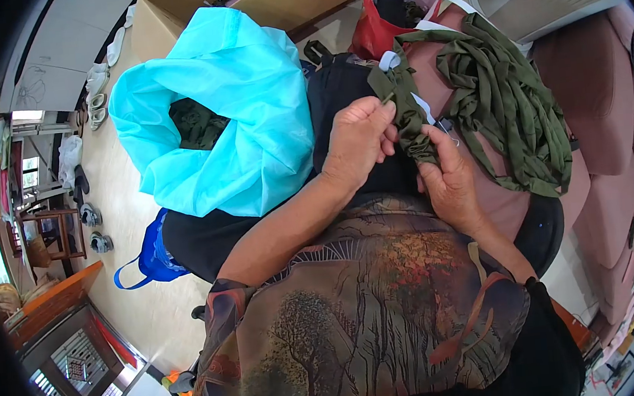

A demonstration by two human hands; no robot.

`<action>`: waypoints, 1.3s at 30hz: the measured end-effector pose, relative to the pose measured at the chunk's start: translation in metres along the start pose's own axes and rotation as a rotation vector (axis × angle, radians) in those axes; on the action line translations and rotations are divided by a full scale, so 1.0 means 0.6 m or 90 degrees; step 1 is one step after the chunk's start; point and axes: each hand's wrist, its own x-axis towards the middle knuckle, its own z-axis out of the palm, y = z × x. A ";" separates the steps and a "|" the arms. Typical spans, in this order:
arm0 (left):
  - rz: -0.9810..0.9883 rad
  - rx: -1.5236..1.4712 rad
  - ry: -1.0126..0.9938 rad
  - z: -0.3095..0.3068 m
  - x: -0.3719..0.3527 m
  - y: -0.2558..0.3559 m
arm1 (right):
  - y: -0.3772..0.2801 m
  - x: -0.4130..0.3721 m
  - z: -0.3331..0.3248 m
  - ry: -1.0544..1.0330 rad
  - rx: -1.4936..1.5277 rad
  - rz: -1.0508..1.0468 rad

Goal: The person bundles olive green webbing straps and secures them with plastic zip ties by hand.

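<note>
Head view, left hand (357,142) pinching the olive strap (406,115) tight, right hand (447,179) clenched around its bunched part (over the lap), turquoise bag (247,91) just beside.

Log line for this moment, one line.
left hand: pinching green strip | right hand: gripping same strip lower | strip pile: beside right hand | cyan bag: open, left side

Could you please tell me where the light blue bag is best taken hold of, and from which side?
Probably by the crumpled rim of the light blue bag, on the edge nearest the left hand holding the green strap, coming from above. Its mouth gapes upward, so the thin folded rim offers a pinch; the sides are slack and rounded.
</note>
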 end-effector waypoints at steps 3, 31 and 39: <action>-0.011 0.026 -0.044 0.004 0.000 -0.006 | 0.001 0.001 -0.001 0.003 -0.001 0.013; 0.094 -0.241 0.037 0.002 0.030 0.014 | 0.001 0.007 -0.016 0.002 -0.172 -0.082; -0.013 -0.069 -0.102 0.005 0.012 0.006 | -0.011 0.020 -0.004 0.051 -0.006 -0.026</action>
